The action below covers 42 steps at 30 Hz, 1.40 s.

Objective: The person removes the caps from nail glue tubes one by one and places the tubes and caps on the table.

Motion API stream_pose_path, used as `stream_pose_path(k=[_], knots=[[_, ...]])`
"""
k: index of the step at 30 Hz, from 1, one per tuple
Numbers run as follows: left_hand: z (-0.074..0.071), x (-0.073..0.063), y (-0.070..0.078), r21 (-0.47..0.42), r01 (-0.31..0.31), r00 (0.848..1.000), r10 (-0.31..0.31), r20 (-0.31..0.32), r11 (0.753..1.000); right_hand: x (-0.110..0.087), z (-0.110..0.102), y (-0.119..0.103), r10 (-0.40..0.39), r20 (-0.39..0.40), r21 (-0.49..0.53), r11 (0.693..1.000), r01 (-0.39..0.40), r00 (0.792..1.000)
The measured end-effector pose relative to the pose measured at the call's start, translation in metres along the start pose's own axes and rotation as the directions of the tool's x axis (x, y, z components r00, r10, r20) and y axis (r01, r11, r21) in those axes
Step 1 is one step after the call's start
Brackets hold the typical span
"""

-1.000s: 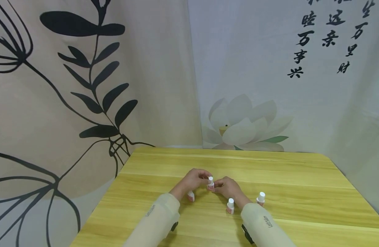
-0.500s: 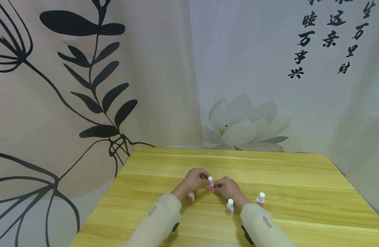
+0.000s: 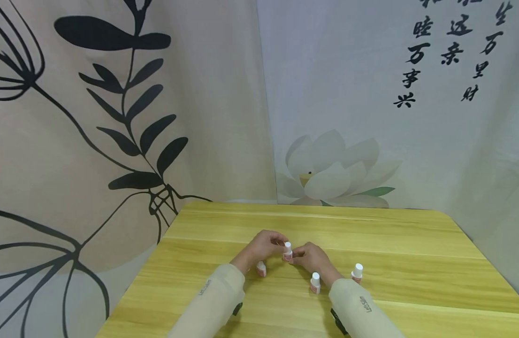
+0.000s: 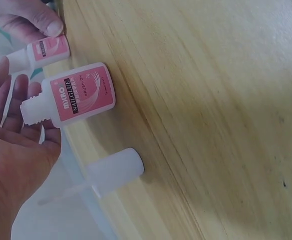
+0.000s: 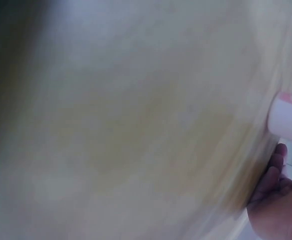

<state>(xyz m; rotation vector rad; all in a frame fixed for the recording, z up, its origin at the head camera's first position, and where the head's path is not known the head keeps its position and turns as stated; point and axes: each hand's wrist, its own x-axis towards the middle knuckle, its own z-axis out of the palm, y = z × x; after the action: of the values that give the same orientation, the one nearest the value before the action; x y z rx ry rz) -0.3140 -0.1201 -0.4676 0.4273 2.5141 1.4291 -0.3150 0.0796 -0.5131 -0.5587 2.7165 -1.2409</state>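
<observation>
A small white nail glue bottle (image 3: pixel 287 253) with a pink label and white cap stands upright between my hands. My left hand (image 3: pixel 264 245) pinches it by the cap from the left. The right hand (image 3: pixel 313 257) holds it low down, its thumb near the base in the left wrist view. Closer to the left wrist, an uncapped nail glue bottle (image 4: pixel 80 95) shows its bare threaded neck. Beside it a white brush cap (image 4: pixel 116 172) stands with its brush pointing up; my left forearm hides it in the head view.
Another capped bottle (image 3: pixel 315 283) stands by my right wrist, and one more bottle (image 3: pixel 357 272) stands to its right, partly behind the sleeve. The wooden table (image 3: pixel 390 239) reaches back to a printed curtain (image 3: pixel 221 117).
Almost nothing moves; both hands stay at the same bottle, which shifts very slightly left. My left forearm shifts slightly.
</observation>
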Motion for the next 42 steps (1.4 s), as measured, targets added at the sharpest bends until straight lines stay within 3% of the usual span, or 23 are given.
stream_pose_path(k=[11, 42], knots=[[0.0008, -0.002, 0.0005, -0.026, 0.028, 1.0, -0.028, 0.011, 0.999, 0.0002, -0.0006, 0.0004, 0.011, -0.012, -0.022, 1.0, -0.011, 1.0], [0.0007, -0.0007, 0.0019, -0.022, 0.004, 1.0, -0.003, 0.023, 1.0, -0.0001, 0.001, 0.0005, 0.008, -0.019, -0.065, 0.998, -0.01, 1.0]])
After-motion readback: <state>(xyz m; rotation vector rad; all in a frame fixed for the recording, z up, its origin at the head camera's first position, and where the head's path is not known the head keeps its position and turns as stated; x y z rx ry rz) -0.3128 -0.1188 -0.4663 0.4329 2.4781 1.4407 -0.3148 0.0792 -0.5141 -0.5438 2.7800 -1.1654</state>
